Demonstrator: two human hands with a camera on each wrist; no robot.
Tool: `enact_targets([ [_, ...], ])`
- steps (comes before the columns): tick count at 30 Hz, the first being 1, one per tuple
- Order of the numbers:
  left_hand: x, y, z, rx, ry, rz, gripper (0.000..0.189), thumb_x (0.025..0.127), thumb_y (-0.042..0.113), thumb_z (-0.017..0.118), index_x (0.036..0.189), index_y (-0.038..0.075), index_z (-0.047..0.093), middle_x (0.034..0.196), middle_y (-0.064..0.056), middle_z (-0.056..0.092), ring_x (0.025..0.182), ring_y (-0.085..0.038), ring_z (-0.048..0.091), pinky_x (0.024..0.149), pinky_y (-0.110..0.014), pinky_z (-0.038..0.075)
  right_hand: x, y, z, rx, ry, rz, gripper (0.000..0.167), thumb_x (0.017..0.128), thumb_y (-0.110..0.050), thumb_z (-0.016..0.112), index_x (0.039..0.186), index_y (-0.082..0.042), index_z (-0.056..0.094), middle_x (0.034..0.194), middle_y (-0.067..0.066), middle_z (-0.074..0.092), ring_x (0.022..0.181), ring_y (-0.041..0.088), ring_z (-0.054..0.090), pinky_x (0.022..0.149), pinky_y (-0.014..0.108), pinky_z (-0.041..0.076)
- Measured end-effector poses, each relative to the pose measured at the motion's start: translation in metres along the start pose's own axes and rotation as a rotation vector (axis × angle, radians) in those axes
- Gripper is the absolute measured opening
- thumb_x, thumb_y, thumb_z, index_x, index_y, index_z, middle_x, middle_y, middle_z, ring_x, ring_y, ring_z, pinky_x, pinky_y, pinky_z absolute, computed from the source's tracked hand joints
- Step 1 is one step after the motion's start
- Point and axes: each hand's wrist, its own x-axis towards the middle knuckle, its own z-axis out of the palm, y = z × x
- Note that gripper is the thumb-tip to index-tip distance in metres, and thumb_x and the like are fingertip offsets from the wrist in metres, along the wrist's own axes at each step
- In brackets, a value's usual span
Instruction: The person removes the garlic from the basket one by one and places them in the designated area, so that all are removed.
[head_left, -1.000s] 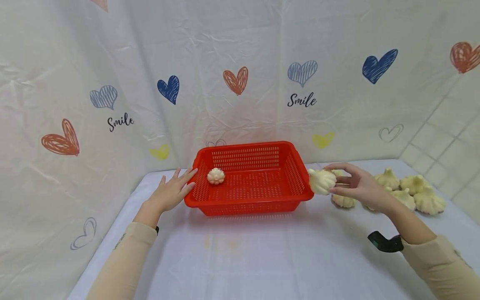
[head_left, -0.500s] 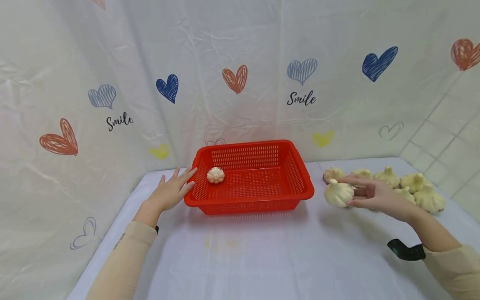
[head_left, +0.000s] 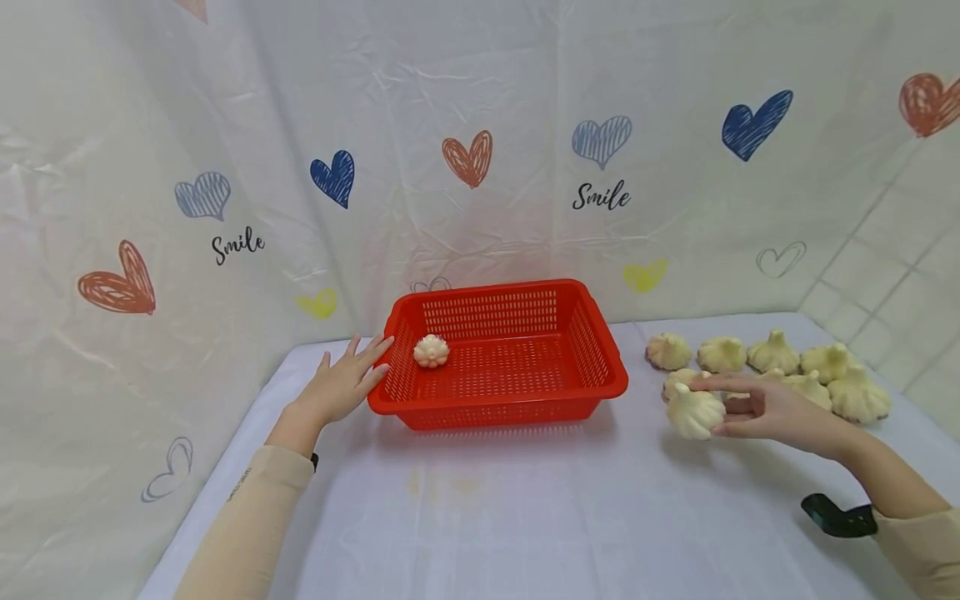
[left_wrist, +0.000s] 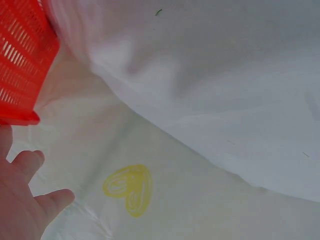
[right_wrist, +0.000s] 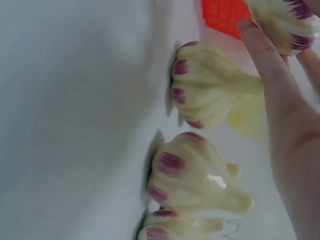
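My right hand (head_left: 776,414) pinches a cream garlic bulb (head_left: 694,412) between thumb and fingers, its stem up, close in front of the other bulbs. In the right wrist view the held garlic bulb (right_wrist: 282,25) shows purple streaks near its base. My left hand (head_left: 341,382) has its fingers spread, fingertips on the left rim of a red perforated plastic basket (head_left: 498,407). Inside the basket, toward the left, lies one pale garlic bulb (head_left: 431,352) with its knobbly side showing. In the left wrist view the left hand (left_wrist: 20,195) shows beside the basket's edge (left_wrist: 22,117).
Several garlic bulbs (head_left: 776,353) stand in loose rows at the right of the white-covered table (head_left: 525,517). A bulb (head_left: 858,397) sits at the far right of the group. Behind the table hangs a white sheet (head_left: 517,100) printed with hearts.
My right hand has moved right and toward me with the garlic bulb, away from the basket's right side to the front of the other bulbs. The left hand has stayed in place.
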Motion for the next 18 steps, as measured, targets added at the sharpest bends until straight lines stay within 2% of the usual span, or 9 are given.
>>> enact_targets([
  [9, 0.002, -0.002, 0.001, 0.002, 0.001, 0.0, 0.062, 0.11, 0.044, 0.039, 0.165, 0.021, 0.024, 0.169, -0.009, 0.022, 0.154, -0.045, 0.007, 0.112, -0.077, -0.002, -0.002, 0.015, -0.002, 0.025, -0.084, -0.068, 0.05, 0.093, 0.002, 0.072, 0.14, -0.004, 0.059, 0.138, -0.025, 0.053, 0.113, 0.001, 0.063, 0.084, 0.021, 0.056],
  [18, 0.001, -0.002, 0.001, -0.002, -0.004, -0.008, 0.062, 0.11, 0.044, 0.039, 0.165, 0.022, 0.023, 0.17, -0.008, 0.021, 0.154, -0.045, 0.006, 0.113, -0.077, -0.002, -0.002, 0.02, -0.003, 0.009, -0.115, -0.025, 0.048, 0.094, -0.002, 0.073, 0.139, -0.002, 0.057, 0.134, -0.026, 0.052, 0.111, -0.001, 0.062, 0.083, 0.021, 0.056],
])
